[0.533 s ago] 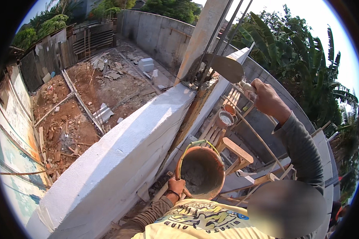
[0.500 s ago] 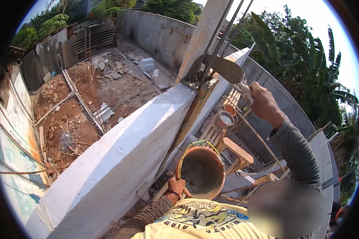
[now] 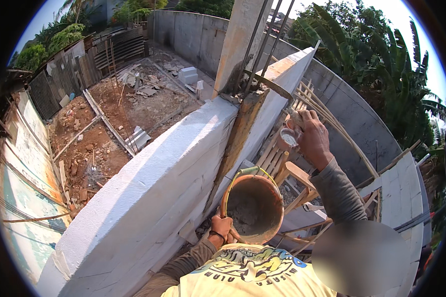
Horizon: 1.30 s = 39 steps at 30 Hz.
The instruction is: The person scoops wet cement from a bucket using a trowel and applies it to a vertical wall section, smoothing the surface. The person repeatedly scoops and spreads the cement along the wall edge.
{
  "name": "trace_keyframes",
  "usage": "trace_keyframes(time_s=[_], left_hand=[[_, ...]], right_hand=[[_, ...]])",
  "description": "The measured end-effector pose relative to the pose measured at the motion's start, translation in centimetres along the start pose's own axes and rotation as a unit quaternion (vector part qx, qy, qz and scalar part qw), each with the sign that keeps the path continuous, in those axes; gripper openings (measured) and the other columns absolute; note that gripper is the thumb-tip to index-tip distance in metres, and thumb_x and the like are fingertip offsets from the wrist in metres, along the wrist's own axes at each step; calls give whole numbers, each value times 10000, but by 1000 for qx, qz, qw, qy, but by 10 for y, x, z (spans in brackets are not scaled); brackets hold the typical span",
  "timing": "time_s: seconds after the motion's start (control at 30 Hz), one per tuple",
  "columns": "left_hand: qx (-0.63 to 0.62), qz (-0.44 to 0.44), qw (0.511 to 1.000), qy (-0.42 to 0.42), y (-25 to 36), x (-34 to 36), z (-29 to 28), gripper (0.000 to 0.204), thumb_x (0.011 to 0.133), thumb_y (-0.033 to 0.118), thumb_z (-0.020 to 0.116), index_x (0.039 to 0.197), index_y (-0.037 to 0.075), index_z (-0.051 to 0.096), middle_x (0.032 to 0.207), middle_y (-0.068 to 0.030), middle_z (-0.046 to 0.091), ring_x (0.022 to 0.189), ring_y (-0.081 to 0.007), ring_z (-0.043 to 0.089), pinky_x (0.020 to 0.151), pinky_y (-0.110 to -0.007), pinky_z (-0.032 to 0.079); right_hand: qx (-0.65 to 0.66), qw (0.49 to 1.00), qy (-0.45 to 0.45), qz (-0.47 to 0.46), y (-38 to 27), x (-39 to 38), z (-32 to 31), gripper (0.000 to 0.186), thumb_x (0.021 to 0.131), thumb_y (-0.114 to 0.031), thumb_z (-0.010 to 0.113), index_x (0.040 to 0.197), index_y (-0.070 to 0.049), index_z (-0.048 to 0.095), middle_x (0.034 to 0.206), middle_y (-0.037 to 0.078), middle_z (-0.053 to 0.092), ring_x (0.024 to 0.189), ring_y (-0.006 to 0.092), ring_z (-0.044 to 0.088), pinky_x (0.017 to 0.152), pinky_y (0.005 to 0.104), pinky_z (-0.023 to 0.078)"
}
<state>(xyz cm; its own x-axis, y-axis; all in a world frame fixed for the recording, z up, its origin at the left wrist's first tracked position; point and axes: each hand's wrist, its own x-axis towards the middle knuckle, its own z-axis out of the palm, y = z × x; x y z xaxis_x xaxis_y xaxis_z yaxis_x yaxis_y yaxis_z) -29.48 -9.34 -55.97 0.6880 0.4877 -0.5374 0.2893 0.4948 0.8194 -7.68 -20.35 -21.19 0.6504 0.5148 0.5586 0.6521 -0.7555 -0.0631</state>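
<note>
My right hand [image 3: 313, 137] is closed round the handle of a trowel [image 3: 277, 88]. The blade is seen nearly edge-on, by the steel rods [image 3: 255, 54] at the top of a narrow gap [image 3: 235, 148] between two white block walls. Grey mortar [image 3: 240, 93] lies around the feet of the rods. Low in front of me, my left hand [image 3: 222, 226] grips the left rim of an orange-brown bucket [image 3: 272, 193]. Wet grey mortar [image 3: 245, 215] lies inside it, and its yellow-green handle [image 3: 255, 169] rests up against the far rim.
The white block wall [image 3: 153, 163] runs from lower left toward a concrete column [image 3: 238, 44]. Bamboo scaffolding [image 3: 272, 157], a wooden stool-like frame [image 3: 302, 175] and a small bucket [image 3: 287, 140] stand right of it. Rubble-strewn ground [image 3: 104, 143] lies to the left.
My right hand has come down and slightly left with the trowel, whose blade has turned from broadside to nearly edge-on beside the rods. My left hand still holds the bucket.
</note>
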Motion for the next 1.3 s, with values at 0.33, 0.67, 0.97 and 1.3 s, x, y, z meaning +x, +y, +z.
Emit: trace_keyframes(time_s=[0.33, 0.67, 0.97, 1.3], left_hand=[[-2, 16, 1000, 7, -6, 4, 6, 162, 699, -35, 593, 855, 3, 571, 638, -40, 541, 485, -140, 497, 428, -317, 388], [63, 13, 998, -7, -16, 20, 0, 201, 683, 23, 640, 875, -36, 640, 725, -73, 609, 638, -180, 588, 579, -351, 479], [18, 7, 1000, 3, -15, 19, 5, 229, 688, 5, 625, 914, -30, 636, 759, -76, 616, 643, -181, 591, 589, -346, 482], [-7, 12, 1000, 27, -4, 9, -1, 125, 687, -30, 614, 783, 33, 566, 653, -24, 540, 514, -125, 496, 466, -308, 399]], right_hand=[[-181, 975, -13, -126, 12, 24, -23, 348, 771, -111, 719, 1087, -110, 573, 1030, 93, 580, 1021, 281, 622, 807, 423, 522], [-165, 978, -24, -128, 0, 41, -60, 332, 752, -54, 703, 1060, -112, 595, 1008, 89, 583, 1003, 314, 616, 814, 444, 515], [-276, 929, -134, -205, -31, 85, -87, 300, 798, 6, 604, 1092, -50, 599, 1047, 138, 635, 983, 321, 648, 847, 435, 521], [-164, 984, -57, -42, 25, 4, -82, 402, 799, -70, 682, 1188, -78, 584, 1053, 138, 620, 957, 350, 649, 811, 446, 519]])
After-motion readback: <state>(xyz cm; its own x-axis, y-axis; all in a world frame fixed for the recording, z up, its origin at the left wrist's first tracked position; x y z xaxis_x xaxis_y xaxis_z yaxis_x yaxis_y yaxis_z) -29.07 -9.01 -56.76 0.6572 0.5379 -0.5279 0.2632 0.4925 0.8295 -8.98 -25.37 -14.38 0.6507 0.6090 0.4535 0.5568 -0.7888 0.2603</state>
